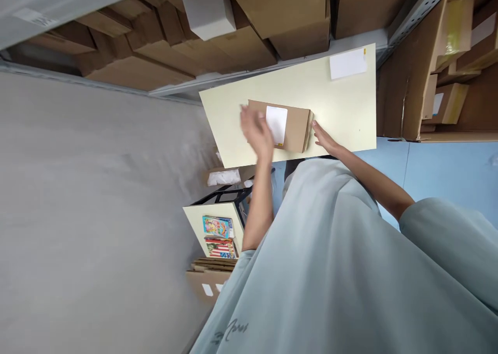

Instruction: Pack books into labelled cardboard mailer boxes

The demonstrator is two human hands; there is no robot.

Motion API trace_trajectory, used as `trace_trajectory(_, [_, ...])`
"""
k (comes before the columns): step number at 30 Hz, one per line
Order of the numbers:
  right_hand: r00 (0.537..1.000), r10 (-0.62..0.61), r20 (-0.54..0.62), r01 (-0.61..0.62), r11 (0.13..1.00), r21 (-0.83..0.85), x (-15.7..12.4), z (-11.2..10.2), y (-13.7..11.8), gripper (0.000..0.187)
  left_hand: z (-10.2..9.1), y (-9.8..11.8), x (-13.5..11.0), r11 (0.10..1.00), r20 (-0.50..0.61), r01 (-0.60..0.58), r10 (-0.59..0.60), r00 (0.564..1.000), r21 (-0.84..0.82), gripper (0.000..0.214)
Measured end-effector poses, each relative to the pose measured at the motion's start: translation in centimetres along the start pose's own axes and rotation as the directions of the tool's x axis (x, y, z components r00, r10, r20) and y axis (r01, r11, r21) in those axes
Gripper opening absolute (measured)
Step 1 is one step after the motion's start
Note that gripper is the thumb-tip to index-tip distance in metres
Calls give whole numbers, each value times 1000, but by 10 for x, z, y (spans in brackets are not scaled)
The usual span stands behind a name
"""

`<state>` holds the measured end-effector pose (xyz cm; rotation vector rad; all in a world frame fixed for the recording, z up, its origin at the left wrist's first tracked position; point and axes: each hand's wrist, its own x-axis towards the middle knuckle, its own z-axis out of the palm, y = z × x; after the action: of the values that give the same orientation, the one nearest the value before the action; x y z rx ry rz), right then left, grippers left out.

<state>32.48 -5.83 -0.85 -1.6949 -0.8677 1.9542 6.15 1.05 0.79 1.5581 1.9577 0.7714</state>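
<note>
1. Smoothing the label (276, 123) onto the box (296, 131) is judged the step in hand; the box lies on the surface (342, 102).
2. The left hand (257, 131), blurred, is held open over the box top, nothing grasped.
3. The right hand (323, 139), released, is set against the box end.
4. An even pass across the label is called for next, with the box braced.

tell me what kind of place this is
Likely a warehouse stockroom or packing area: metal shelves hold stacked cardboard boxes, a labelled box lies on a plain table, and flattened cartons are piled nearby.
</note>
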Motion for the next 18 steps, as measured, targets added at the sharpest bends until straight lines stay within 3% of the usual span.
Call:
trace_trajectory(2, [999, 30, 24, -30, 1000, 6, -6, -1, -4, 94, -37, -26, 24, 980, -18, 200, -200, 980, -3, 103])
trace_trajectory(4, [998, 37, 50, -38, 999, 21, -9, 2, -8, 95, -61, -47, 35, 921, 156, 389, -381, 911, -25, 109])
trace_trajectory(6, [996, 36, 88, -39, 999, 36, -11, 8, -13, 96, -68, -57, 32, 861, 361, 508, -465, 808, -29, 112])
trace_trajectory(7, [994, 32, 101, -35, 999, 32, -12, 10, -16, 96, -65, -57, 26, 841, 428, 539, -474, 769, -38, 111])
trace_trajectory(9, [998, 5, 66, -4, 1000, -20, -13, 10, -21, 97, -52, -50, 8, 827, 489, 556, -451, 746, -85, 105])
trace_trajectory(11, [997, -47, -56, 40, 992, -122, -14, 0, -26, 97, -33, -36, -14, 837, 512, 524, -385, 768, -157, 93])
trace_trajectory(14, [961, -142, -236, 75, 959, -274, -19, -31, -32, 92, -4, -10, -41, 871, 538, 438, -265, 801, -222, 78])
trace_trajectory(18, [934, -241, -264, 125, 912, -391, -30, -72, -35, 91, 24, 17, -54, 888, 545, 376, -185, 818, -263, 68])
